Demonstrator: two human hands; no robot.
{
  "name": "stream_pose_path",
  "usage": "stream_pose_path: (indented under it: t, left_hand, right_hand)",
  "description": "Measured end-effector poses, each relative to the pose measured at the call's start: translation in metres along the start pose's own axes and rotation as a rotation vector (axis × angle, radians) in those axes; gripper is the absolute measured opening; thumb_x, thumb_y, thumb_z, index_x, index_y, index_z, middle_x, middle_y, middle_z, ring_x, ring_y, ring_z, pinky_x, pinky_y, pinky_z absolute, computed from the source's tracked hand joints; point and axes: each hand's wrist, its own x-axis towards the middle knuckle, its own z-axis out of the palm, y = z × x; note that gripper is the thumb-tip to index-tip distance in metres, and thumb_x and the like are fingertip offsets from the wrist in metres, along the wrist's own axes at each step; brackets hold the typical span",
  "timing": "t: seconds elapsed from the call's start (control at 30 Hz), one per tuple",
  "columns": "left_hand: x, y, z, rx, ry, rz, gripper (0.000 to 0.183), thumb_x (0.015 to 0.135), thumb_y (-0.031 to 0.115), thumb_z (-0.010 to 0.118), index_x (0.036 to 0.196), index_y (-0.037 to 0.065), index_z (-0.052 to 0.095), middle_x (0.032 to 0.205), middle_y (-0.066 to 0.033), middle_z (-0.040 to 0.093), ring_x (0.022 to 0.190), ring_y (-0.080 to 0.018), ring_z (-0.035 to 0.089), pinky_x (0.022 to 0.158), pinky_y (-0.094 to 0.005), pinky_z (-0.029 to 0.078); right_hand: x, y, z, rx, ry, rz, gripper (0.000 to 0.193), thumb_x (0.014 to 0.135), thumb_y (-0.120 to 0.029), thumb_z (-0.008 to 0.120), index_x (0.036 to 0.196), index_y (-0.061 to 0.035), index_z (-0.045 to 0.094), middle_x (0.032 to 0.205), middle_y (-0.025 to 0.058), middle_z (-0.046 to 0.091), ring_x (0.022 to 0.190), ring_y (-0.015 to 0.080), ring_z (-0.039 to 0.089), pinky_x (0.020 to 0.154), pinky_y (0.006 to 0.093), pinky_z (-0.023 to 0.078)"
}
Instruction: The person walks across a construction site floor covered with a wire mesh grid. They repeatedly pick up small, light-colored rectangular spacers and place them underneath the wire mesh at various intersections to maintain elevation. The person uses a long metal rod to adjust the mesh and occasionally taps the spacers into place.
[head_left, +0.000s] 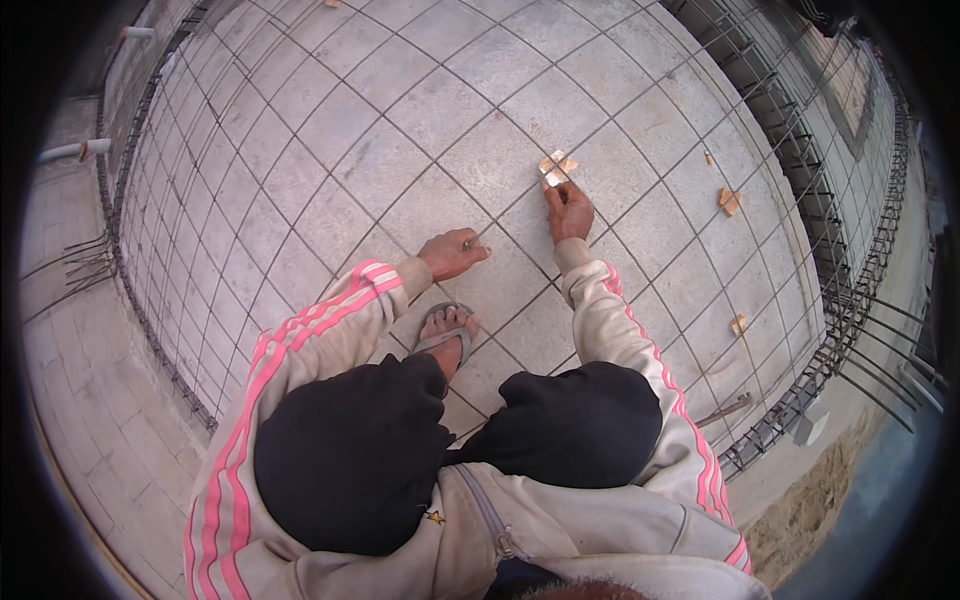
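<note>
I am crouched over a steel rebar mesh (300,150) laid on a grey panelled floor. My right hand (569,211) reaches forward along a bar, its fingers touching a small tan block (557,167) at a mesh crossing. My left hand (453,252) is closed around a bar of the mesh just in front of my sandalled foot (447,335). Both sleeves are cream with pink stripes.
More small tan blocks lie at the right, one (729,201) further out and one (738,324) nearer. Rebar cages (790,150) edge the mesh at the right, with bars sticking out (880,370). White pipes (75,151) stand at the left. Sand (810,510) lies lower right.
</note>
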Motion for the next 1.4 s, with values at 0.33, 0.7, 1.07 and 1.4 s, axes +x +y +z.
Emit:
stream_pose_path:
  t: [0.33,0.7,1.07,1.4]
  left_hand:
    - [-0.01,-0.008,0.008,-0.042,0.113,0.035,0.041,0.094,0.045,0.057,0.1,0.004,0.061,0.091,-0.0203,0.068,0.084,-0.039,0.066,0.074,-0.0456,0.049]
    - [-0.019,-0.028,0.036,0.309,0.337,0.22,0.028,0.098,0.034,0.057,0.106,0.007,0.055,0.083,-0.0153,0.069,0.07,-0.0354,0.068,0.061,-0.0455,0.054]
    - [-0.023,-0.011,0.007,0.33,0.19,0.169,0.04,0.093,0.036,0.064,0.119,0.007,0.055,0.095,-0.0172,0.066,0.086,-0.037,0.066,0.072,-0.0474,0.053]
    - [-0.239,0.052,-0.151,0.068,0.351,-0.062,0.037,0.097,0.037,0.055,0.12,0.008,0.061,0.109,-0.0195,0.063,0.103,-0.0397,0.061,0.086,-0.0486,0.049]
  right_hand:
    - [-0.023,-0.029,-0.063,-0.27,-0.058,-0.22,0.024,0.09,-0.031,0.066,0.101,-0.0097,0.069,0.095,0.014,0.067,0.089,0.0335,0.066,0.076,0.0467,0.051]
    - [-0.016,0.027,-0.088,-0.758,-0.064,-0.506,0.064,0.092,-0.032,0.062,0.145,-0.0028,0.041,0.146,0.0194,0.041,0.142,0.0372,0.031,0.114,0.0527,0.029]
    - [-0.012,0.006,-0.104,-0.818,-0.206,-0.447,0.061,0.096,-0.04,0.056,0.144,-0.004,0.043,0.146,0.0197,0.041,0.142,0.0376,0.031,0.113,0.0535,0.03]
    - [-0.191,-0.189,-0.228,-0.6,-0.358,-0.086,0.041,0.097,-0.038,0.055,0.123,-0.0064,0.063,0.133,0.0202,0.051,0.121,0.0395,0.052,0.097,0.051,0.046]
